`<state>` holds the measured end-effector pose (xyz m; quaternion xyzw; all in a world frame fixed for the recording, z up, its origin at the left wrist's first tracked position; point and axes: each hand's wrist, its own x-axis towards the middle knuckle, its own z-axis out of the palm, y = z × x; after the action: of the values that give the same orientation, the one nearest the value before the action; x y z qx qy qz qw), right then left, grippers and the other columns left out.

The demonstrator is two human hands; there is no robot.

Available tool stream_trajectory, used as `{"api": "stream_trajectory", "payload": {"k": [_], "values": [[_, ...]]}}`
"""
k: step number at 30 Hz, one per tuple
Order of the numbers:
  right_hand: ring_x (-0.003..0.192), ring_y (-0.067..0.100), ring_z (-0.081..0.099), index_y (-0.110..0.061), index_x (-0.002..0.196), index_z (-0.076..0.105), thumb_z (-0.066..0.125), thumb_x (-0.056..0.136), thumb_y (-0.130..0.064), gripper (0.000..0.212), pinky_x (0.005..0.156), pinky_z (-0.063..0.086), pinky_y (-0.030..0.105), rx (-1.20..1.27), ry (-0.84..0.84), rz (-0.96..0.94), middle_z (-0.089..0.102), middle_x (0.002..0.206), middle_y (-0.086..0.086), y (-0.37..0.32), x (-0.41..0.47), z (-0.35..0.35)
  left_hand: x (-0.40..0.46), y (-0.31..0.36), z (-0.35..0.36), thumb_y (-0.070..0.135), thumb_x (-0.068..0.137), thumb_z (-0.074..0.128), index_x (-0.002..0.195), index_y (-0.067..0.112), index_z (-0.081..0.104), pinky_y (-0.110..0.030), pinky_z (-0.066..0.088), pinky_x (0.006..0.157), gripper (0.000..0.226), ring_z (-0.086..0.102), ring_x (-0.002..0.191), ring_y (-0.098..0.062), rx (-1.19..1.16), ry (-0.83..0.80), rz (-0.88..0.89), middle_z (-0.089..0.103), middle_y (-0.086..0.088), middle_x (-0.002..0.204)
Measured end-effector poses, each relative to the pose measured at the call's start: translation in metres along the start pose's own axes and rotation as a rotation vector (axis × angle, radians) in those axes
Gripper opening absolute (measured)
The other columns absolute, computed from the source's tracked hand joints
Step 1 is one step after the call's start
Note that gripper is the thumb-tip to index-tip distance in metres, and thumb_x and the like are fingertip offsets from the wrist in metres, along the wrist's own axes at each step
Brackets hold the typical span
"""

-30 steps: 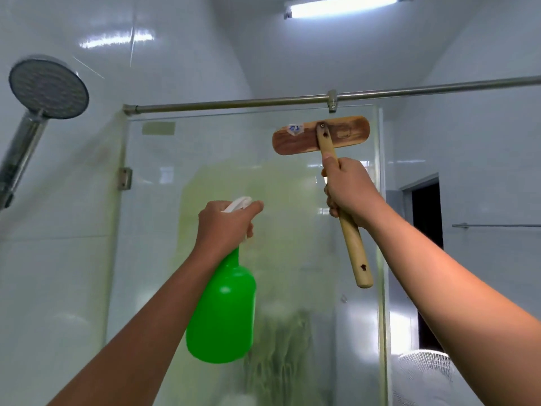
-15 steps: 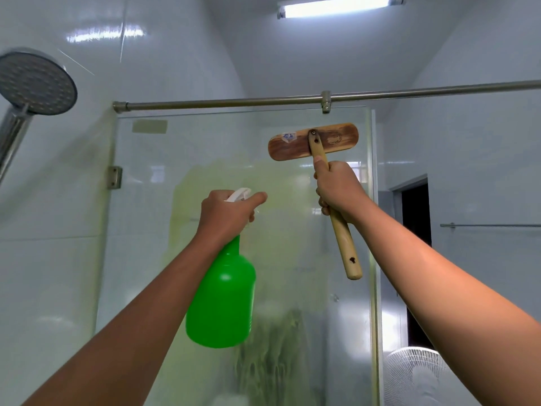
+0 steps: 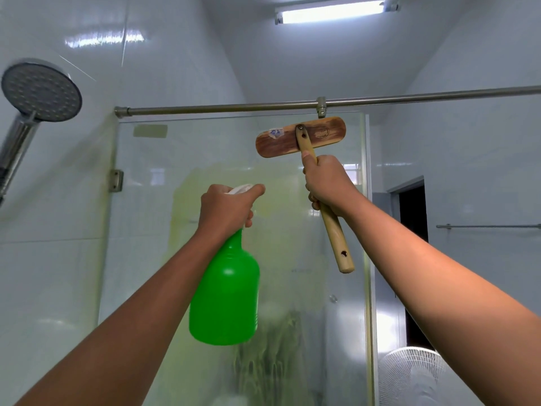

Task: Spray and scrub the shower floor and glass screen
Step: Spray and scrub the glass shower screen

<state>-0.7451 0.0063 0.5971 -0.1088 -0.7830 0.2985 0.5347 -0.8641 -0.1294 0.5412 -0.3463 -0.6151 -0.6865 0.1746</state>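
At frame centre the left hand (image 3: 227, 208) wraps the neck of the green spray bottle (image 3: 224, 297), seemingly light, while the right hand (image 3: 328, 183) grips the stiff wooden brush (image 3: 301, 137) mid-handle, its head high on the slippery-looking glass screen (image 3: 152, 230).

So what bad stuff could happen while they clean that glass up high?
1. The brush is near the top edge of the glass screen, just under the metal rail; a hard upward stroke might knock it.
2. The left hand points the green spray bottle high, so mist might drift back toward the face.
3. Greenish streaks run down the glass; the floor below could get slippery.
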Motion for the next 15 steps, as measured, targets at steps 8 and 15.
{"api": "stream_trajectory", "payload": {"k": [8,15], "values": [[0.048,0.02,0.048,-0.009,0.084,0.049,0.034,0.104,-0.041,0.041,0.042,0.045,0.026,-0.017,0.001,0.009,0.047,0.065,0.007,0.001,-0.005,0.001,-0.006,0.0,-0.002,0.051,0.078,0.078,0.078,0.002,0.076,-0.036,0.06,0.075,0.049,0.077,0.072,-0.022,0.116,-0.005,0.006,0.077,-0.005,0.066],[0.046,0.018,0.046,-0.009,0.085,0.05,0.035,0.103,-0.041,0.04,0.043,0.045,0.027,-0.001,-0.013,0.055,0.047,0.065,0.005,0.009,-0.007,0.004,-0.012,-0.001,-0.005,0.055,0.076,0.076,0.077,0.0,0.073,-0.036,0.061,0.064,0.055,0.074,0.055,-0.021,0.201,0.055,0.026,0.075,-0.008,0.064]]}}
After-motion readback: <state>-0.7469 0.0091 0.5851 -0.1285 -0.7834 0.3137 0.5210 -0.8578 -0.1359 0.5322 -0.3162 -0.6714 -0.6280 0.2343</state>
